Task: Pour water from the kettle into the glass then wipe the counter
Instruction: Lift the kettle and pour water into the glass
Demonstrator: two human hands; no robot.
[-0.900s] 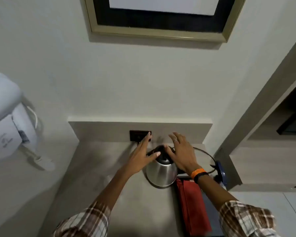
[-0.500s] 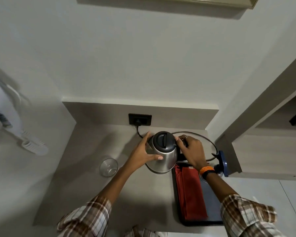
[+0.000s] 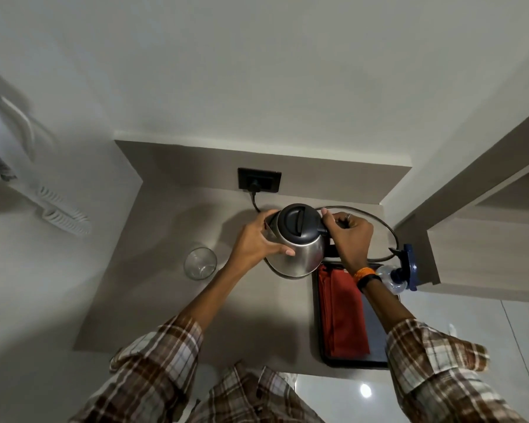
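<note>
A steel kettle (image 3: 303, 254) with a black lid stands on the grey counter (image 3: 153, 300) near the back wall. My left hand (image 3: 257, 242) wraps the kettle's left side. My right hand (image 3: 350, 236) is closed around its black handle on the right. An empty clear glass (image 3: 200, 263) stands on the counter to the left of the kettle, apart from it. A folded red cloth (image 3: 342, 312) lies on a dark tray (image 3: 376, 331) just in front of the kettle on the right.
A black cord (image 3: 385, 227) loops from the wall socket (image 3: 259, 180) behind the kettle. A clear bottle with a blue cap (image 3: 397, 274) sits at the counter's right edge by a wooden cabinet (image 3: 483, 254). A white wall unit with a coiled cord (image 3: 58, 213) hangs at the left.
The camera has tilted down, bringing the glass and tray into view. Both hands have gone from hovering over the kettle to gripping it, the right on the handle.
</note>
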